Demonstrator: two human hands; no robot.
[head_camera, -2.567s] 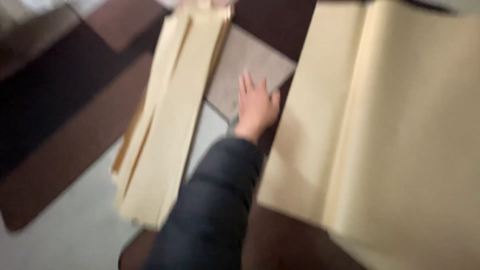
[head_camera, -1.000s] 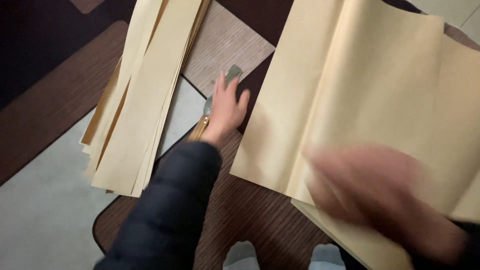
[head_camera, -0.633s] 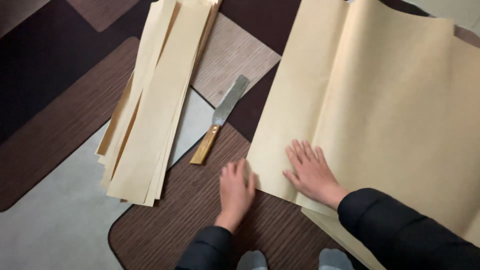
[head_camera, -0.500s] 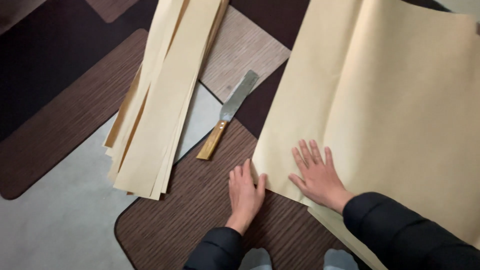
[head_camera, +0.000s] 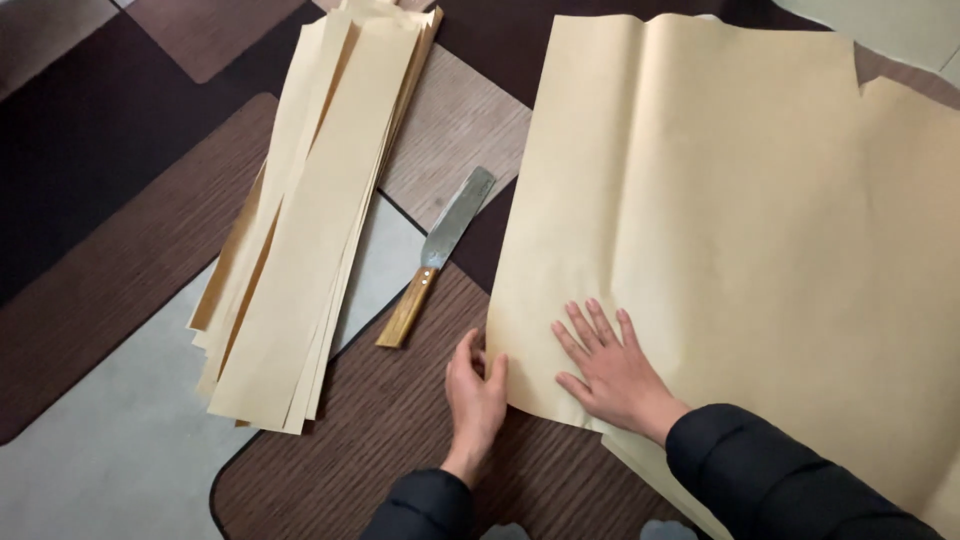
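Note:
A large tan paper sheet lies spread on the patterned floor, with more sheets under it. My right hand rests flat on its near left corner, fingers spread. My left hand grips the sheet's left edge near that corner, thumb over the paper. A flat metal blade with a wooden handle lies on the floor just left of the sheet, untouched. Further left sits a stack of long cut paper strips.
The floor covering has dark brown, light brown and grey patches. Both my dark sleeves enter from the bottom edge. A pale surface shows at the top right corner.
My left hand let go of the blade near the strips and came to the sheet's left edge. My right hand settled flat on the sheet's corner.

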